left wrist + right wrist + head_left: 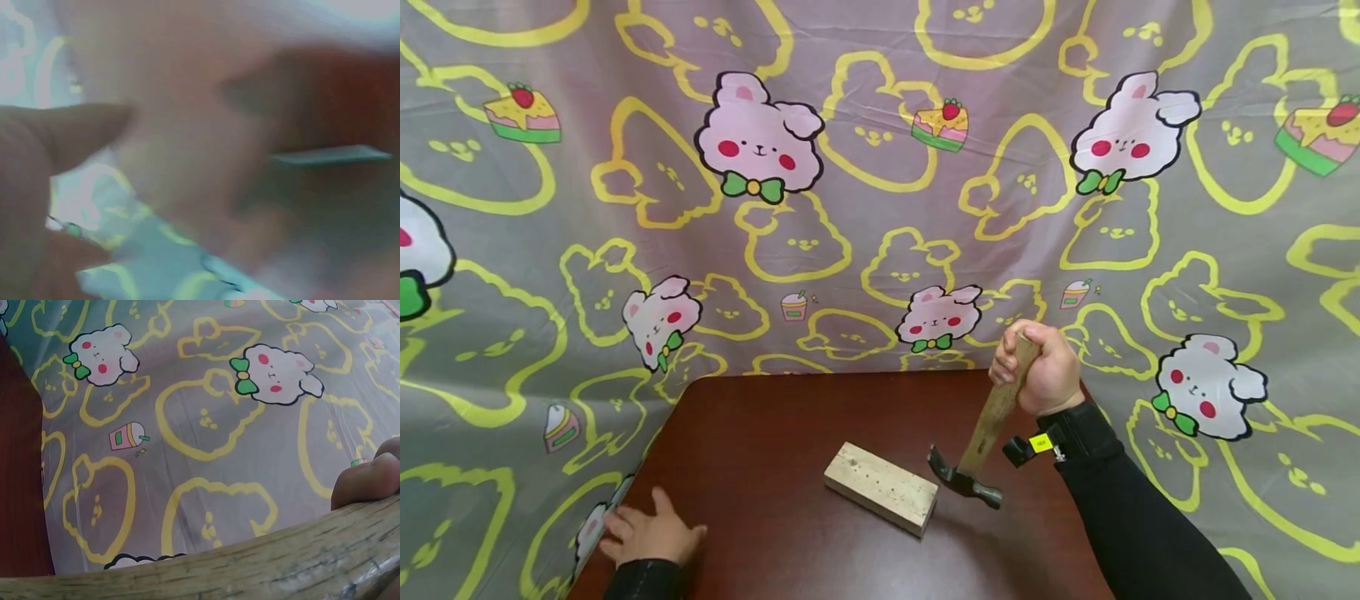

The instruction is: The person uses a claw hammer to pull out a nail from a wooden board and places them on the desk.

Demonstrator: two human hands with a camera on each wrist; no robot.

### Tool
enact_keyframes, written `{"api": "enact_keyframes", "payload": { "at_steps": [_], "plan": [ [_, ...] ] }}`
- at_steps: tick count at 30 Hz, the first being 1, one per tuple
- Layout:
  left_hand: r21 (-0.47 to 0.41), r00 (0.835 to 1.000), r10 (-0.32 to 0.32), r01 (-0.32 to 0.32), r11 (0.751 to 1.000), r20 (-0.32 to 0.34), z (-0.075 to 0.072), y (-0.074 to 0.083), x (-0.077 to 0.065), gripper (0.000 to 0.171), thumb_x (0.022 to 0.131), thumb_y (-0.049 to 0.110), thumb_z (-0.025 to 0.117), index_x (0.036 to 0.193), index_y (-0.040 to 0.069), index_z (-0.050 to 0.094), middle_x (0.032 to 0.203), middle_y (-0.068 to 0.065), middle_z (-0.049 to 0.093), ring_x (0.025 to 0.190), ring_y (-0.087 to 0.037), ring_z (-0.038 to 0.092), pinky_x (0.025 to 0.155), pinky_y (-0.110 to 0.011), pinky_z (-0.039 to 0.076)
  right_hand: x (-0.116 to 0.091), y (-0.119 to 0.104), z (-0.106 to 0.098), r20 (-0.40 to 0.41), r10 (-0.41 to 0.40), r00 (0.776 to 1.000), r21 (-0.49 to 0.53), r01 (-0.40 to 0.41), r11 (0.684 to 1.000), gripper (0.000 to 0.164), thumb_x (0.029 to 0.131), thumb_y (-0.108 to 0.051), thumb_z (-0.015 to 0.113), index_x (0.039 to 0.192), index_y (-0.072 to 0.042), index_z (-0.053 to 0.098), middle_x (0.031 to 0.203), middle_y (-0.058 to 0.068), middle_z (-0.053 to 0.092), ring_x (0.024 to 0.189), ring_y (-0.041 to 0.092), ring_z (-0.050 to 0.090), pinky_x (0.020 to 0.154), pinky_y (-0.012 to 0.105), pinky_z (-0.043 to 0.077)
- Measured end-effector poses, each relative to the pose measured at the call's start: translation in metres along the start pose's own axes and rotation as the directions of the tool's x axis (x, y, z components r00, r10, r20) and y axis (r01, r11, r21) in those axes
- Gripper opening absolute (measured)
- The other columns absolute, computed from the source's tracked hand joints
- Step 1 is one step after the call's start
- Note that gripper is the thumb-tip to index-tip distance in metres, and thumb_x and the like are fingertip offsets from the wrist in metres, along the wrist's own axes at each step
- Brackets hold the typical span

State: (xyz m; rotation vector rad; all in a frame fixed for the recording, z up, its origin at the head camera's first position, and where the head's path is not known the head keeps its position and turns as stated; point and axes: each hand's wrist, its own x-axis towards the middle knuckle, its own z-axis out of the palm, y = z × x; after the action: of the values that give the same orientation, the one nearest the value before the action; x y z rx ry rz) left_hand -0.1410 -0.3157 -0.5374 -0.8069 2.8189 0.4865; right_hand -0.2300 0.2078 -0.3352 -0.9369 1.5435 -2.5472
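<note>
My right hand [1047,367] grips a claw hammer [996,425] near the top end of its wooden handle. The hammer's dark metal head points down, close to the right end of a pale wooden block [882,487] that has several small dark marks on its top. In the right wrist view the handle [262,556] crosses the bottom, with a fingertip [369,481] at the right edge. At the table's left edge, my left hand [655,532] has its fingers spread and holds nothing visible. Blur hides most detail in the left wrist view, where a finger [75,131] shows.
A dark red-brown table [760,433] lies under the block. Grey cloth [865,208] with yellow outlines and white rabbit faces hangs behind the table and along both sides. A thin pale strip [331,155] appears in the left wrist view; its kind is unclear.
</note>
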Motion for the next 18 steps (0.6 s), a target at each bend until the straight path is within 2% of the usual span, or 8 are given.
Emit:
{"api": "enact_keyframes", "payload": {
  "at_steps": [1,3,5,7,12,15,16,18],
  "plan": [
    [-0.048,0.995,0.054,-0.059,0.997,-0.088,-0.003,0.009,-0.001,0.113,0.081,0.049,0.079,0.159,-0.002,0.015,0.156,-0.049,0.000,0.146,-0.067,-0.004,0.107,-0.085,0.012,0.000,0.000,0.001,-0.002,0.005,1.000,-0.006,-0.005,1.000,0.047,0.096,-0.014,0.010,0.072,-0.014,0.051,0.058,0.006,0.030,0.048,0.025,0.023,0.045,0.037,0.022],
    [-0.132,0.953,0.157,-0.195,0.972,-0.258,-0.010,0.030,-0.003,0.133,0.076,0.056,0.082,0.162,0.010,-0.008,0.158,-0.038,-0.028,0.144,-0.061,-0.028,0.105,-0.088,-0.001,0.000,0.001,0.002,0.005,0.009,1.000,-0.010,-0.009,1.000,0.047,0.097,-0.015,0.011,0.073,-0.015,0.052,0.058,0.005,0.031,0.049,0.025,0.023,0.046,0.037,0.023],
    [-0.188,0.890,0.242,-0.333,0.924,-0.386,-0.017,0.054,-0.005,0.137,0.073,0.057,0.085,0.162,0.023,-0.014,0.162,-0.022,-0.035,0.148,-0.053,-0.031,0.105,-0.088,-0.004,0.001,0.002,0.005,0.026,0.013,1.000,-0.009,-0.012,1.000,0.048,0.098,-0.014,0.011,0.074,-0.015,0.052,0.058,0.004,0.032,0.049,0.024,0.024,0.047,0.037,0.023],
    [-0.235,0.825,0.312,-0.458,0.857,-0.472,-0.022,0.080,-0.011,0.139,0.071,0.053,0.088,0.162,0.029,-0.014,0.164,-0.013,-0.034,0.150,-0.048,-0.030,0.108,-0.086,-0.003,0.003,0.003,0.007,0.042,0.015,0.999,-0.003,-0.014,1.000,0.048,0.098,-0.014,0.012,0.075,-0.015,0.053,0.059,0.003,0.033,0.049,0.023,0.025,0.048,0.036,0.023],
    [-0.268,0.687,0.489,-0.689,0.673,-0.538,-0.024,0.144,-0.029,0.143,0.064,0.040,0.095,0.163,0.032,-0.008,0.168,-0.010,-0.028,0.154,-0.045,-0.024,0.113,-0.082,0.006,0.006,0.004,0.014,0.043,0.006,0.999,0.005,-0.007,1.000,0.047,0.096,-0.013,0.013,0.074,-0.015,0.055,0.058,0.002,0.034,0.048,0.021,0.027,0.047,0.034,0.026],
    [-0.244,0.616,0.587,-0.770,0.589,-0.526,-0.018,0.176,-0.040,0.143,0.063,0.040,0.096,0.164,0.030,-0.005,0.168,-0.010,-0.026,0.154,-0.046,-0.020,0.112,-0.081,0.015,0.008,0.005,0.018,0.039,0.002,0.999,-0.004,-0.001,1.000,0.047,0.096,-0.013,0.014,0.073,-0.016,0.055,0.058,0.002,0.035,0.048,0.020,0.029,0.047,0.033,0.029],
    [-0.242,0.598,0.615,-0.789,0.566,-0.514,-0.015,0.186,-0.044,0.142,0.064,0.040,0.096,0.164,0.030,-0.005,0.168,-0.010,-0.026,0.154,-0.047,-0.018,0.112,-0.080,0.020,0.009,0.005,0.019,0.039,0.001,0.999,-0.008,-0.001,1.000,0.047,0.096,-0.014,0.015,0.073,-0.016,0.055,0.057,0.001,0.036,0.048,0.020,0.030,0.047,0.032,0.030],
    [-0.254,0.578,0.656,-0.811,0.526,-0.485,-0.009,0.204,-0.054,0.141,0.065,0.041,0.095,0.164,0.031,-0.005,0.169,-0.010,-0.025,0.155,-0.049,-0.015,0.108,-0.075,0.035,0.009,0.006,0.021,0.038,0.002,0.999,-0.011,-0.001,1.000,0.047,0.097,-0.014,0.015,0.073,-0.016,0.055,0.057,0.001,0.036,0.048,0.020,0.031,0.047,0.032,0.031]
  ]
}}
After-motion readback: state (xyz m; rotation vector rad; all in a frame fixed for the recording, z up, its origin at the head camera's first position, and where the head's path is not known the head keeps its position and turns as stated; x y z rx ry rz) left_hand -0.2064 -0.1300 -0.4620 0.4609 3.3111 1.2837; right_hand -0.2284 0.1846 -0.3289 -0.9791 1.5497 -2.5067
